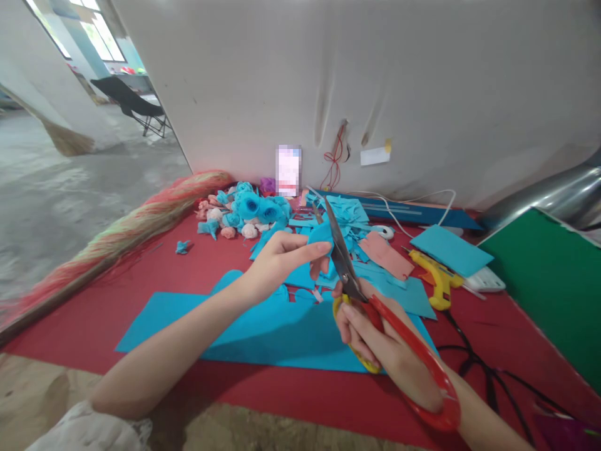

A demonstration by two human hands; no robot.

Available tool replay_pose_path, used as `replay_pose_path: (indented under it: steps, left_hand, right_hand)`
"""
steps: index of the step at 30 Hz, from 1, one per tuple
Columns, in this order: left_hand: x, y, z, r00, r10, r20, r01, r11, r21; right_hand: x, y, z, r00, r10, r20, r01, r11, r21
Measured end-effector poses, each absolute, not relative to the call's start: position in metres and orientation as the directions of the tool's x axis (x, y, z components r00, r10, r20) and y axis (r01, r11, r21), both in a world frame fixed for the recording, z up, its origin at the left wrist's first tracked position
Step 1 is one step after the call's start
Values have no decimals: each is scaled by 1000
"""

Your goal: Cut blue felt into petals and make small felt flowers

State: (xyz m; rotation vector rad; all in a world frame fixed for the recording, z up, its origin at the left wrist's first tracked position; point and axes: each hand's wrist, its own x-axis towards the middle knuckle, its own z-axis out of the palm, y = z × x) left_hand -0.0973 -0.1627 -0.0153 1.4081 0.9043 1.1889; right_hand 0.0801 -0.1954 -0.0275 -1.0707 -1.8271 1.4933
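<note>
Between the thumb and fingers of my left hand (300,250) is a small piece of blue paper (320,233). My right hand (370,326) grips a pair of scissors (345,269) with red and yellow handles. Their blades point up and away, slightly apart, right beside the blue piece; whether they touch it I cannot tell. Under both hands a long blue sheet (282,341) lies on the red tabletop (197,382). Blue paper strips and scraps (347,213) are heaped just beyond my hands.
Blue and pink paper flowers (248,210) cluster at the back left, near a phone (288,170) against the wall. To the right lie a yellow glue gun (436,279), a blue paper stack (451,249) and a green board (544,282). A fringed broom (126,238) runs along the left edge.
</note>
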Motion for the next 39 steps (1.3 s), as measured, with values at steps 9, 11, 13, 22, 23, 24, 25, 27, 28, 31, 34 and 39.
replay_pose_path:
  steps: [9,11,13,22,23,24,25,27,28,31,34,39]
  left_hand:
    - [-98,-156,-20,216,955,201,-194,-160,968]
    - [-98,-154,-21,210,958,195,-196,-154,968]
    - [-99,-153,-22,200,959,199,-183,-162,970]
    - [-96,-157,-26,177,956,235,-159,-208,965]
    - [-96,-158,-25,190,955,227,-167,-197,966]
    - [-96,-159,-25,205,954,217,-173,-182,968]
    - [-96,-160,-24,224,953,204,-175,-167,970]
    - [-96,-160,-23,257,949,182,-167,-142,976]
    - [-97,-160,-23,266,948,176,-158,-137,978]
    - [-97,-159,-23,267,948,173,-130,-143,981]
    - [-97,-157,-24,245,953,180,-121,-154,981]
    - [-97,-154,-26,221,958,182,-159,-148,976]
  right_hand:
    - [77,-192,-34,-493,866,-82,214,29,-976]
    - [77,-192,-35,-494,864,-94,215,16,-977]
    - [77,-191,-38,-506,855,-112,188,-17,-982]
    - [79,-184,-62,-622,779,-86,38,-79,-996]
    - [79,-184,-62,-621,779,-90,45,-78,-996]
    - [79,-184,-61,-619,779,-96,53,-80,-995]
    - [78,-184,-61,-620,778,-99,56,-81,-995]
    - [76,-185,-59,-626,774,-91,53,-74,-996]
    - [76,-186,-58,-620,780,-81,47,-66,-997]
    - [75,-188,-58,-578,812,-80,68,-49,-996]
    - [76,-189,-56,-559,818,-135,115,-84,-990]
    - [76,-190,-49,-568,806,-168,129,-114,-985]
